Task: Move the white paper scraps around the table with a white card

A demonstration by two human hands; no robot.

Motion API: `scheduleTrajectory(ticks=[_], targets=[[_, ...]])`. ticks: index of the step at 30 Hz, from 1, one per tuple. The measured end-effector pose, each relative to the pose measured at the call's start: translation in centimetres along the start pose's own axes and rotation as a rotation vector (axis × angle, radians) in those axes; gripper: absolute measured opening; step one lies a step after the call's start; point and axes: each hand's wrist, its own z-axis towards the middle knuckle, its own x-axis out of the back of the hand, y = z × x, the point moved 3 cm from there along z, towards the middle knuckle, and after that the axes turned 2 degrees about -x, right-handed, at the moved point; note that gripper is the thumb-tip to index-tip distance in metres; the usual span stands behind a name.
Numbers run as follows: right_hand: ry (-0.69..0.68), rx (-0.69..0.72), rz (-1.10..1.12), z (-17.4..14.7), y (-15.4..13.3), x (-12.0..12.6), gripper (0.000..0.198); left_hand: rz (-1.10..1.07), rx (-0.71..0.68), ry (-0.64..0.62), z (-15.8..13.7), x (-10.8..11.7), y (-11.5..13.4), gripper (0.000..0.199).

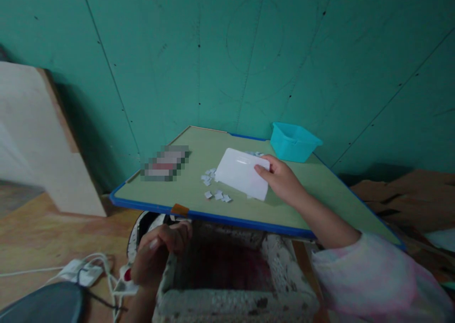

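Note:
My right hand (pixel 280 176) pinches the right edge of a white glossy board (pixel 241 171) with rounded corners, thumb on top. The board is tilted above the table (pixel 305 204). Small white paper pieces (pixel 218 195) lie scattered at its left and front; a few more show behind its far edge, and what is under it is hidden. Below the table's front edge, my left hand (pixel 167 240) is closed with curled fingers, by the left rim of a speckled, fabric-like bin (pixel 234 301). Whatever those fingers hold, if anything, is hidden.
A turquoise plastic basket (pixel 295 143) stands at the table's back right. A blurred-out flat item (pixel 165 163) lies at the left. Behind is a green wall (pixel 170 53). White power strips (pixel 81 272) with cables lie on the floor, and cardboard (pixel 405 195) is at the right.

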Motion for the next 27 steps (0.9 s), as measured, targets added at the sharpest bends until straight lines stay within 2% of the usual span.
scheduleTrajectory(ticks=[7, 10, 15, 20, 27], targets=[[-0.133, -0.019, 0.074, -1.9, -0.8, -1.0, 0.024, -0.03, 0.031, 0.005, -0.5, 0.5, -0.5, 0.031], [-0.1, -0.009, 0.02, -1.4, -1.1, -1.2, 0.021, -0.027, 0.029, 0.004, -0.4, 0.5, -0.6, 0.031], [-0.022, -0.014, -0.004, -0.7, -0.7, -0.3, 0.022, -0.03, 0.014, 0.021, -0.1, 0.2, -0.3, 0.03], [-0.105, -0.021, 0.043, -1.9, -1.7, -0.2, 0.024, -0.022, 0.002, 0.025, 0.1, -0.2, -0.1, 0.03], [-0.112, -0.012, -0.041, -4.1, -3.0, 0.3, 0.023, 0.012, 0.016, 0.061, 0.2, -0.4, 0.3, 0.033]])
